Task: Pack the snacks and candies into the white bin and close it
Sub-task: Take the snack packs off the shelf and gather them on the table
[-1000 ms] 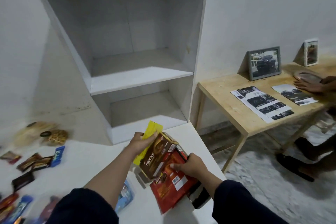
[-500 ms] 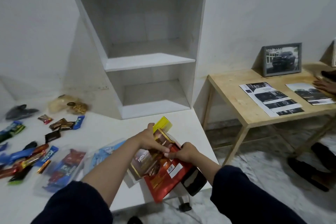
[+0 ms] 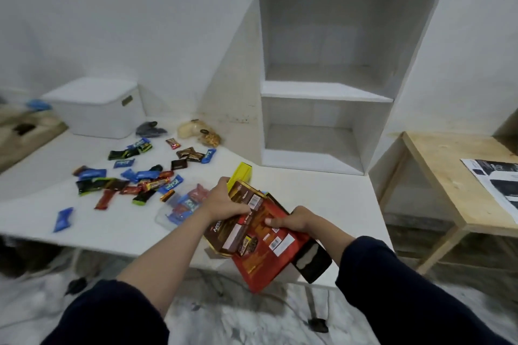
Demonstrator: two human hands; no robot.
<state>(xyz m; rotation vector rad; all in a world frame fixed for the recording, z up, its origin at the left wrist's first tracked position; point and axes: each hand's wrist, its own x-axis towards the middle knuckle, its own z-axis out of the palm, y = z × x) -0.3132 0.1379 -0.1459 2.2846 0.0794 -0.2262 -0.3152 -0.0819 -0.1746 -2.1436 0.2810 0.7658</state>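
As the view has swung left, white bin (image 3: 95, 108) now visible, both hands (image 3: 227, 203) still gripping snack boxes (image 3: 252, 235).

1. A white open shelf unit (image 3: 330, 70) stands on the white table (image 3: 322, 190) at its far right corner, against the wall. It has two compartments, one above the other.
2. A light wooden side table (image 3: 448, 176) stands to the right of the white table, apart from it, with a narrow gap between them.
3. Printed sheets (image 3: 496, 179) with dark photographs lie flat near the right edge of the wooden table, cut off by the frame.
4. A grey-white marbled floor (image 3: 238, 316) shows below the near edge of the white table.
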